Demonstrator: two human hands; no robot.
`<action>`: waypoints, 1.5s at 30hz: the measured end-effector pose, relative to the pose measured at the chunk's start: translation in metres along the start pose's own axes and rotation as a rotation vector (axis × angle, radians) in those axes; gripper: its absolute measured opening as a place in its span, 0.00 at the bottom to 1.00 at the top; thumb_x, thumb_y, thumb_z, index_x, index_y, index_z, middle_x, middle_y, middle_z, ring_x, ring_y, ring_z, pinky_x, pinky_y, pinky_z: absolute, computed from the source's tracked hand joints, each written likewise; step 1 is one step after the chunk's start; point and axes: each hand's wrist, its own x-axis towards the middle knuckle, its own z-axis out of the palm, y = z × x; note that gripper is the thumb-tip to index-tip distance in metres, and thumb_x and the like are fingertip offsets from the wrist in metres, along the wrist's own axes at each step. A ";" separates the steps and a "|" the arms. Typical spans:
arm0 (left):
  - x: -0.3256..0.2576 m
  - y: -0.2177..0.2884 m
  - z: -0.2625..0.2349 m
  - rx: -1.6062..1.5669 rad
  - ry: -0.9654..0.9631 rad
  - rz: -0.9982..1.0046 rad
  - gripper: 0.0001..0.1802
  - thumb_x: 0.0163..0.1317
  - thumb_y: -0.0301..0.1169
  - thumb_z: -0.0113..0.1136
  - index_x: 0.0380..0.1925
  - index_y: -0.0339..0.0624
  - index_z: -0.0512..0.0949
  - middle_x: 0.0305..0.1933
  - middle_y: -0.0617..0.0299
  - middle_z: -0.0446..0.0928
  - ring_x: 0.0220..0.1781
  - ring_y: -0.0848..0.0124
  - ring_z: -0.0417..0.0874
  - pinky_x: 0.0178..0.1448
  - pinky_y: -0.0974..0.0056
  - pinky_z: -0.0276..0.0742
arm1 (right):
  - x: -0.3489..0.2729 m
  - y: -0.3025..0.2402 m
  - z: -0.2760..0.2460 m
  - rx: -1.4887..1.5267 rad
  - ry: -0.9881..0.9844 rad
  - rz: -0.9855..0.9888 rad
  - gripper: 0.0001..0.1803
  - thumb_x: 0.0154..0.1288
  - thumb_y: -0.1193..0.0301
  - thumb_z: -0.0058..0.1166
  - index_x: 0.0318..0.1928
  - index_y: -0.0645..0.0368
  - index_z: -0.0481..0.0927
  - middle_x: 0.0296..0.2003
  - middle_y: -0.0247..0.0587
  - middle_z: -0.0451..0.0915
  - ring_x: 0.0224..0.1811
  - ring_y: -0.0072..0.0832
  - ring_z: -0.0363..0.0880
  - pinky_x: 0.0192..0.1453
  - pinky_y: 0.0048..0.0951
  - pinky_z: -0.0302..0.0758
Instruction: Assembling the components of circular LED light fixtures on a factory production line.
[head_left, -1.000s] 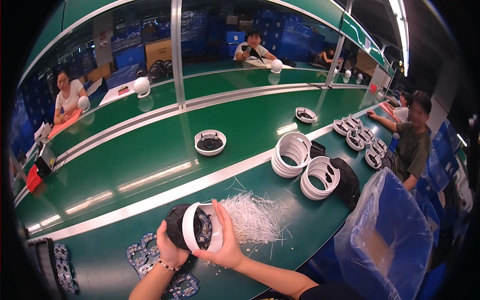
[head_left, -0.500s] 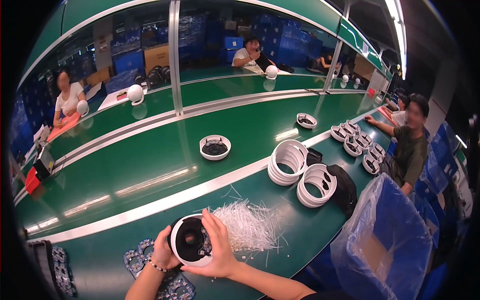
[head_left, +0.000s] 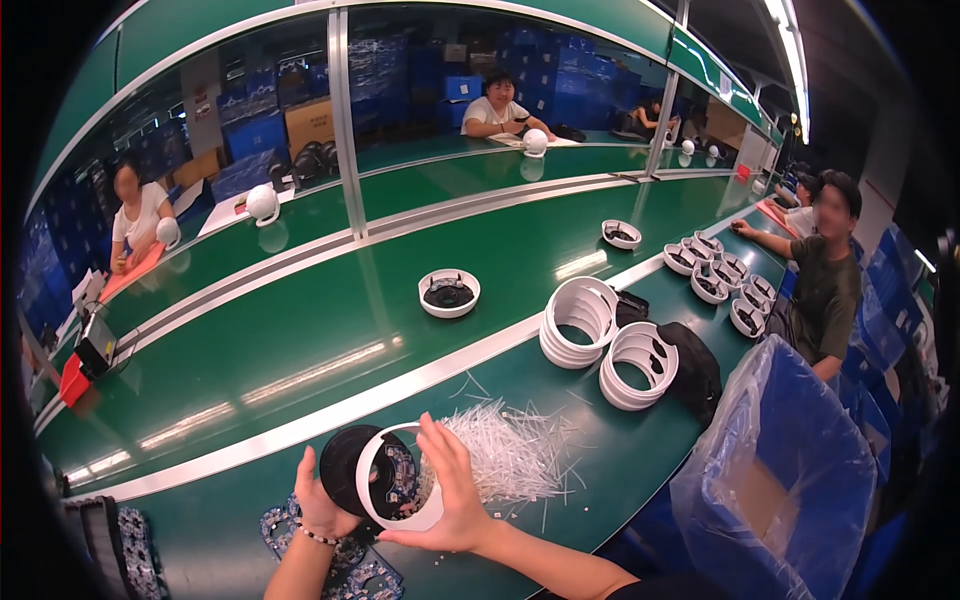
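The long green conveyor table [head_left: 300,340] takes up most of the view, with two stacks of white rings [head_left: 580,322] further along it and a messy pile of thin white plastic ties [head_left: 510,455] right by the person. Low at the near edge, the right hand [head_left: 455,490] is wrapped around a white ring [head_left: 385,500], while the left hand [head_left: 318,505] grips the black round housing [head_left: 345,470] behind it. Honestly, the ring looks like it could go on crooked if it's pushed while tilted, or catch a stray tie. The circuit board inside is mostly hidden, and the boards under the wrists are cut off.
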 end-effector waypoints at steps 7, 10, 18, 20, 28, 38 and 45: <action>0.000 -0.001 0.000 -0.030 -0.049 0.004 0.38 0.56 0.60 0.33 0.54 0.39 0.65 0.53 0.53 0.70 0.53 0.60 0.70 0.59 0.54 0.62 | 0.002 -0.002 -0.001 0.026 -0.004 0.043 0.58 0.31 0.56 0.71 0.61 0.65 0.50 0.61 0.60 0.50 0.64 0.50 0.48 0.64 0.44 0.49; 0.000 -0.005 0.004 -0.037 -0.055 0.008 0.36 0.57 0.57 0.35 0.55 0.39 0.63 0.55 0.52 0.68 0.55 0.58 0.69 0.60 0.52 0.61 | -0.001 0.000 0.001 0.064 -0.015 0.070 0.58 0.31 0.56 0.70 0.61 0.65 0.50 0.61 0.61 0.49 0.64 0.49 0.48 0.65 0.43 0.49; -0.008 -0.012 -0.008 0.051 -0.217 -0.061 0.37 0.52 0.50 0.41 0.59 0.39 0.57 0.58 0.50 0.63 0.59 0.54 0.66 0.62 0.48 0.60 | -0.005 -0.008 0.007 0.072 -0.025 0.019 0.57 0.34 0.54 0.69 0.61 0.65 0.50 0.62 0.62 0.48 0.64 0.54 0.47 0.64 0.48 0.48; -0.008 -0.008 -0.002 -0.100 -0.224 -0.161 0.40 0.55 0.59 0.34 0.60 0.39 0.56 0.59 0.49 0.63 0.59 0.54 0.65 0.63 0.48 0.59 | -0.006 -0.007 0.006 0.071 -0.029 0.011 0.57 0.33 0.53 0.69 0.61 0.65 0.50 0.62 0.62 0.48 0.64 0.54 0.47 0.64 0.48 0.47; 0.001 0.000 -0.020 0.022 -0.029 -0.135 0.35 0.55 0.51 0.36 0.55 0.35 0.62 0.55 0.46 0.67 0.53 0.54 0.71 0.57 0.52 0.66 | -0.010 -0.008 0.012 0.011 -0.152 -0.006 0.57 0.33 0.54 0.69 0.61 0.63 0.50 0.63 0.61 0.43 0.64 0.57 0.41 0.64 0.51 0.45; 0.005 -0.005 -0.013 -0.007 -0.147 -0.068 0.40 0.53 0.53 0.39 0.60 0.36 0.52 0.56 0.48 0.65 0.55 0.58 0.70 0.59 0.54 0.66 | -0.004 -0.008 0.008 0.043 -0.087 0.016 0.56 0.33 0.54 0.69 0.60 0.65 0.51 0.61 0.61 0.49 0.63 0.54 0.48 0.63 0.48 0.49; 0.003 -0.004 -0.001 -0.022 -0.122 -0.170 0.39 0.56 0.54 0.38 0.61 0.36 0.51 0.57 0.50 0.65 0.54 0.59 0.70 0.59 0.56 0.65 | -0.013 -0.014 0.013 -0.004 -0.077 0.058 0.57 0.33 0.53 0.69 0.61 0.65 0.50 0.61 0.62 0.48 0.63 0.54 0.48 0.63 0.48 0.50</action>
